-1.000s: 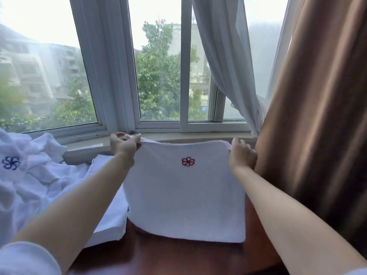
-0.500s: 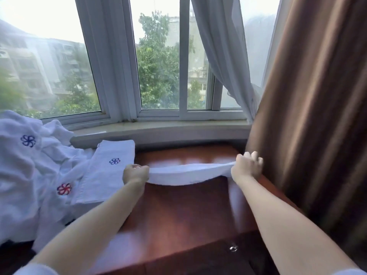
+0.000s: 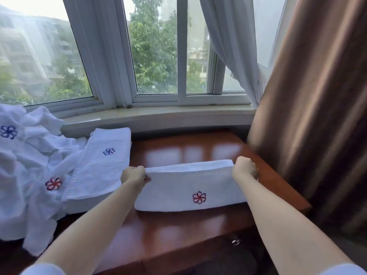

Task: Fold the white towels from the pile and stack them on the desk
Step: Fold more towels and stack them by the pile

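Two hands grip one white towel over the reddish wooden desk. It is folded in half, the fold running along its far edge, and the near flap lies on the desktop with a red flower emblem facing up. The left hand is curled round the towel's far left corner; the right hand is curled round the far right corner — the two are held wide apart, with the cloth stretched between them.

Just left of this towel lies a folded stack of towels, its top one marked with a blue flower emblem. Further left a loose pile of white towels sprawls off the desk's edge, showing one blue emblem and one red. The stack touches the pile; I cannot tell whether it touches the held towel.

Behind the desk runs a pale window sill under a white-framed window, trees and buildings beyond — a sheer white curtain hangs at the right pane, and a heavy brown curtain fills the right side. A small metal handle shows on the desk front.
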The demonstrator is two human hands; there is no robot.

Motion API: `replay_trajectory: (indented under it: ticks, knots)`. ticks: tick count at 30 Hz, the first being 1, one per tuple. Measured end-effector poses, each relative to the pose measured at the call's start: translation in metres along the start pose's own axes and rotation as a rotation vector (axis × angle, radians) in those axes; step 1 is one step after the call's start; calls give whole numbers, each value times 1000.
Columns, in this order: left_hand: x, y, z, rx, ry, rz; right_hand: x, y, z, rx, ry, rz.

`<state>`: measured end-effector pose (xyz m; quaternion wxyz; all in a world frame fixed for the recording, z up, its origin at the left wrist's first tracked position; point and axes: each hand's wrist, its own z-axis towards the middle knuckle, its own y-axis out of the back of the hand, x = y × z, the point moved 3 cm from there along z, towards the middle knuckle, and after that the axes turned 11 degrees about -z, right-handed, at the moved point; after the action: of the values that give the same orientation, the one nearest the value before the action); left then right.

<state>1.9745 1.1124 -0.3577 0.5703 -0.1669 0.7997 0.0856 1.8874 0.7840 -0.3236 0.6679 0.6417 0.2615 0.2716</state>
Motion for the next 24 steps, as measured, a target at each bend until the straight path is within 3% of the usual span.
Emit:
replay_trajectory:
  ticks: [3, 5, 8, 12, 14, 17, 20, 24]
  knots:
    - [-14, -22, 23, 12, -16, -42, 19, -1, 24, -69, 63, 117]
    - [-13, -39, 39, 160, -59, 74, 32, -13, 38, -25, 126, 221]
    - [16, -54, 41, 402, -87, 354, 52, -54, 39, 135, 265, 244]
    - [78, -60, 35, 553, -418, 934, 61, -116, 20, 242, 306, 83]
    - [96, -60, 37, 521, -545, 1182, 58, -126, 17, 146, 269, 71]
    - [93, -59, 42, 307, -532, 1104, 41, -117, 30, -49, 29, 164]
    - [76, -56, 51, 86, -407, 965, 19, -110, 49, 50, -219, 228]
    - [67, -47, 68, 18, -158, 953, 5, -112, 62, 175, -277, 191]
